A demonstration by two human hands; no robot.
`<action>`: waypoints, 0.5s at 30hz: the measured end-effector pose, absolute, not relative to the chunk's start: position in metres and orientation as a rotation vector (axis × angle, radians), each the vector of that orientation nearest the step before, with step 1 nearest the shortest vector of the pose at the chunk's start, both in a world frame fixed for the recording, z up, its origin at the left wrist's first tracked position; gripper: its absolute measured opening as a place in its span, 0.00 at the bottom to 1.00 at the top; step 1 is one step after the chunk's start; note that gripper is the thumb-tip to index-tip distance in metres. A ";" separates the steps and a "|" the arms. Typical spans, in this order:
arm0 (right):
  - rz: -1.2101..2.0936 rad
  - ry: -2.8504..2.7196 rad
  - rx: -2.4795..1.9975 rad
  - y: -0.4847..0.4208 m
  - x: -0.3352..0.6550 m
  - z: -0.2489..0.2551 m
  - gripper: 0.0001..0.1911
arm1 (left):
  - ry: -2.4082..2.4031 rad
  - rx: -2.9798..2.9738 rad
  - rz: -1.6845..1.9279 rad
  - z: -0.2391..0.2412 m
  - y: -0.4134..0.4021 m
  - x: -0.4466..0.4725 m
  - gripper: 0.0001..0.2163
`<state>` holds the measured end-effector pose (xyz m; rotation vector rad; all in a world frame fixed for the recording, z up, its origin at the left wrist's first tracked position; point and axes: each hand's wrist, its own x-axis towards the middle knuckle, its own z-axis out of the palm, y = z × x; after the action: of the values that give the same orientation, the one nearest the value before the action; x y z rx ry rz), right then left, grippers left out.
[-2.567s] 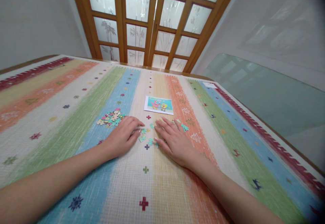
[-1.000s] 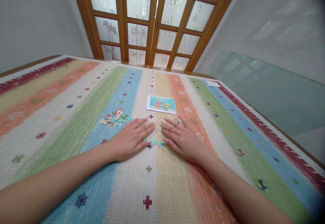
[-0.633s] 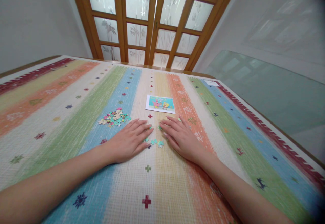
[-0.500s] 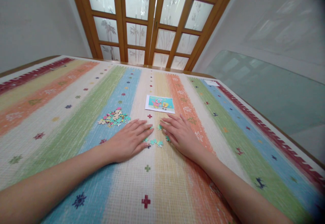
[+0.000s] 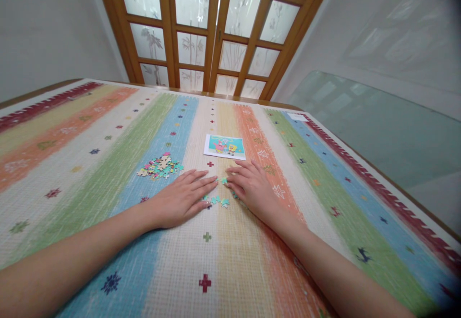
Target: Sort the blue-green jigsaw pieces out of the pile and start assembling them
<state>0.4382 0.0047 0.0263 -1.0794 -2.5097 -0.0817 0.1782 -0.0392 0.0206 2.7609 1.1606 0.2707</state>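
Observation:
My left hand (image 5: 180, 198) lies flat on the striped tablecloth (image 5: 90, 164), fingers stretched toward a few loose teal puzzle pieces (image 5: 218, 200). My right hand (image 5: 252, 187) rests opposite it with fingers slightly curled over the same pieces, the fingertips touching them. The two hands nearly meet around the small cluster. Neither hand lifts anything. A pile of mixed puzzle pieces (image 5: 160, 166) sits just beyond my left hand. A small cartoon picture card (image 5: 225, 146) lies flat a little farther away, straight ahead.
The cloth covers a large table whose far edge (image 5: 234, 98) meets wooden-framed frosted glass doors (image 5: 212, 30). A glass surface (image 5: 367, 126) extends to the right of the table. A small white label (image 5: 297, 116) lies near the far right edge.
Both hands slid inward and gathered the scattered teal pieces into a tighter cluster. My right hand's fingers have curled in a little over the pieces.

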 end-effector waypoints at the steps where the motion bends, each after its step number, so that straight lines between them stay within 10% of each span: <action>1: -0.085 -2.497 -1.079 0.004 0.437 0.026 0.06 | 1.164 2.760 0.286 0.020 -0.039 0.178 0.26; 15: -0.004 -2.425 -1.069 0.000 0.435 0.024 0.10 | 1.180 2.769 0.228 0.023 -0.040 0.179 0.27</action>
<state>0.4348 0.0003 0.0243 -1.0693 -2.4246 -0.0035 0.1793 -0.0397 0.0232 2.7686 1.1805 0.2276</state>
